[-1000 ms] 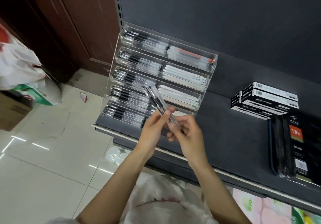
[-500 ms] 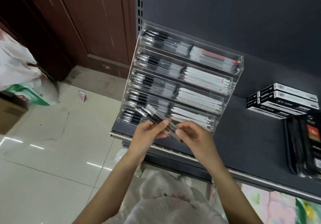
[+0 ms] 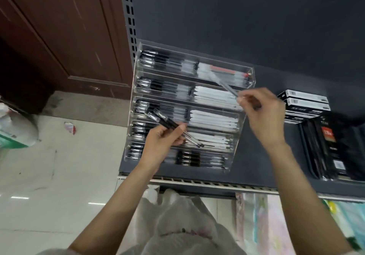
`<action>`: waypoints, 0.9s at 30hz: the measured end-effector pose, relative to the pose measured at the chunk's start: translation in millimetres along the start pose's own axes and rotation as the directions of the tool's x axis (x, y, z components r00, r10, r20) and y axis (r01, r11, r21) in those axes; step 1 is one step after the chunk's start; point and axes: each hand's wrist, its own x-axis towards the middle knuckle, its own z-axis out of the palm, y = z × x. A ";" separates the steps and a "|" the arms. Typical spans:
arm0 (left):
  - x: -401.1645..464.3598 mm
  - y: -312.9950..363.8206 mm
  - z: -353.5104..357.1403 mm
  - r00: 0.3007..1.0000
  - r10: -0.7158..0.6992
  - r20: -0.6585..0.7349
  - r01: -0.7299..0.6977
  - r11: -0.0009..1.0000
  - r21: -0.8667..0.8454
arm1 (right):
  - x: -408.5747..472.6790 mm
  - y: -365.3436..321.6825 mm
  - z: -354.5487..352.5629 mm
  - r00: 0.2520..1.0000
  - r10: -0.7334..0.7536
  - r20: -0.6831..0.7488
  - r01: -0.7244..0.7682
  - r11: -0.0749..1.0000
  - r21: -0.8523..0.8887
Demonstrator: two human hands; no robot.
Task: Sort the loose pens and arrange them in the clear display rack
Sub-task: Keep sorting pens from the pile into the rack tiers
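A clear tiered display rack (image 3: 249, 72) stands on the dark shelf, its rows filled with black-capped pens on the left and white pens on the right. My left hand (image 3: 162, 142) grips a small bundle of black-capped clear pens (image 3: 167, 123) in front of the rack's lower rows. My right hand (image 3: 262, 114) is raised at the rack's right side and pinches a single clear pen (image 3: 223, 83) by one end. That pen slants up-left toward the top row's right compartment. The picture is blurred by motion.
The dark shelf (image 3: 256, 156) has a metal front rail. Black-and-white pen boxes (image 3: 306, 104) and dark packaged notebooks (image 3: 333, 148) lie to the right of the rack. A white plastic bag (image 3: 177, 225) hangs below the shelf. Tiled floor and a brown door are at left.
My hands have separated. The right hand pulled one pen out of the bundle and lifted it up-right toward the top row; the left hand keeps the rest.
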 end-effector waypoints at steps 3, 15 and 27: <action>12.4 8.0 7.1 1.000 0.023 -0.018 -0.023 0.999 0.033 | 55.4 16.5 0.1 0.992 -0.128 0.021 0.130 0.977 -0.171; 60.7 37.0 49.9 0.973 0.196 -0.123 -0.170 0.966 0.194 | 108.1 47.9 29.9 0.934 -0.286 0.216 0.347 0.870 -0.349; 89.5 49.0 69.6 0.906 0.398 -0.145 -0.315 0.861 0.399 | 106.9 58.0 41.5 0.924 -0.336 0.183 0.382 0.835 -0.395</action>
